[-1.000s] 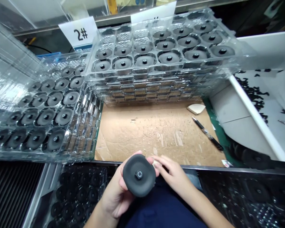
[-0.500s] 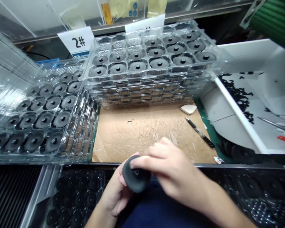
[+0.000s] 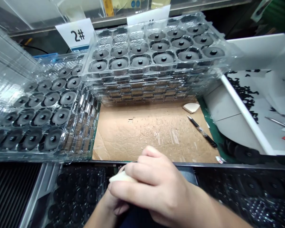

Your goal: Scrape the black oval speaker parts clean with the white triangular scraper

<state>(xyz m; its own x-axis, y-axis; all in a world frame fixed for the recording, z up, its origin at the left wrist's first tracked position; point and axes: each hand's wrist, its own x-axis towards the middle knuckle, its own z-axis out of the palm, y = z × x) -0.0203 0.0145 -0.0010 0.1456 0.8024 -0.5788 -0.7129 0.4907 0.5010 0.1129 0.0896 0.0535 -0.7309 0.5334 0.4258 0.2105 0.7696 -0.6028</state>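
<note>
Low in the middle, my right hand (image 3: pixel 160 186) is closed on a pale sponge wedge (image 3: pixel 122 178) and lies over my left hand (image 3: pixel 110 199). My left hand is curled underneath. The black disc it gripped a moment ago is almost wholly covered by my right hand and the wedge, so their exact contact is hidden. Beyond my hands lies a sheet of cardboard (image 3: pixel 133 136). A second pale wedge (image 3: pixel 191 107) and a black pen (image 3: pixel 201 131) rest on its right side.
Stacked clear trays of black discs stand at the back (image 3: pixel 142 71) and on the left (image 3: pixel 61 148). On the right, a white bin (image 3: pixel 249 117) holds small black pieces and tweezers (image 3: pixel 279 123). Darker trays (image 3: pixel 78 196) sit below the table edge. A "2#" sign (image 3: pixel 76 34) stands behind.
My right hand has turned over and come down across the disc, covering it. The pale wedge now shows in its fingers. The view has shifted slightly.
</note>
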